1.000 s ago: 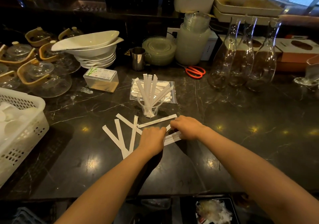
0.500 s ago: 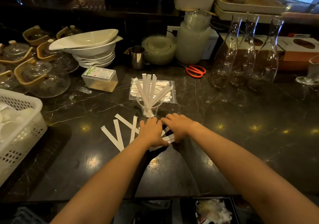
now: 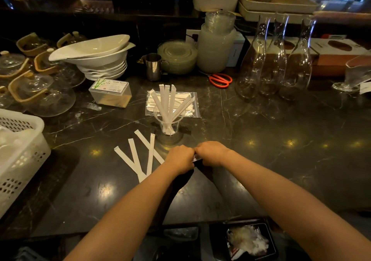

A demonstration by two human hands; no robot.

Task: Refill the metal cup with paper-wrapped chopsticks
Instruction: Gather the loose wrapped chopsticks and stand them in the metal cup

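My left hand [image 3: 179, 159] and my right hand [image 3: 211, 153] are closed side by side on a small bundle of paper-wrapped chopsticks [image 3: 195, 157], of which only a white sliver shows between them. Several more wrapped chopsticks [image 3: 140, 156] lie fanned on the dark counter just left of my left hand. A clear plastic cup [image 3: 170, 124] just beyond my hands holds several upright wrapped chopsticks. The small metal cup [image 3: 153, 67] stands farther back by the stacked plates, and I cannot see inside it. A zip bag of wrapped chopsticks [image 3: 189, 105] lies behind the plastic cup.
A white basket [image 3: 24, 154] sits at the left edge, glass teapots [image 3: 40, 94] and stacked white bowls [image 3: 94, 59] behind it. A toothpick box [image 3: 110, 93], red scissors [image 3: 220, 80] and three glass carafes [image 3: 275, 63] stand farther back.
My hands went from pressing on the scattered wrappers to closed fists side by side, with the wrappers near them gathered inside. The view also shifted slightly.
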